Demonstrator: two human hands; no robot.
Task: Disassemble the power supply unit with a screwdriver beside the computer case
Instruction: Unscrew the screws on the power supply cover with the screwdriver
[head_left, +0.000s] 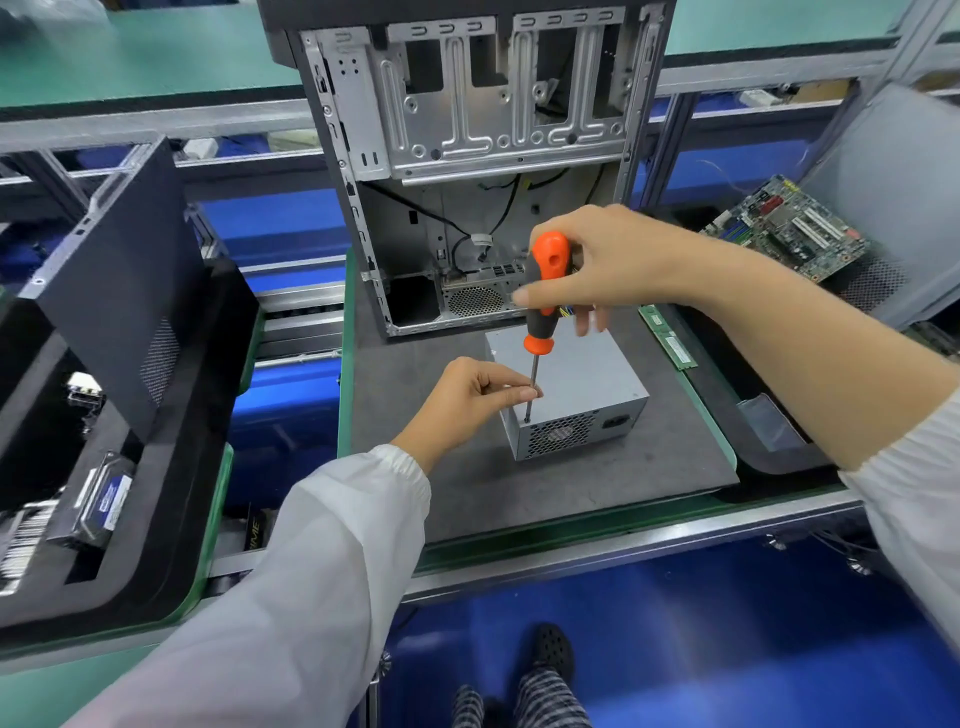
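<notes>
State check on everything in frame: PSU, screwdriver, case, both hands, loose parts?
power supply unit: out of the case, closed, on the grey mat
screwdriver: upright, tip at the unit's near top corner
right hand: grips the orange handle
left hand: pinches the shaft
computer case: side open, stripped, cables loose inside
motherboard: removed, lying at right
RAM stick: loose beside the mat

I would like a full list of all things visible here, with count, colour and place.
power supply unit: one, grey, on the dark mat, front of case
screwdriver: one, orange-black, upright, tip at the unit's near-left corner
computer case: one, silver, open, behind the unit
mat: one, dark grey, centre
motherboard: one, green, right
memory stick: one, green, right mat edge
side panel: one, black, left
hard drive: one, left tray
left hand: pinches shaft
right hand: grips handle
</notes>
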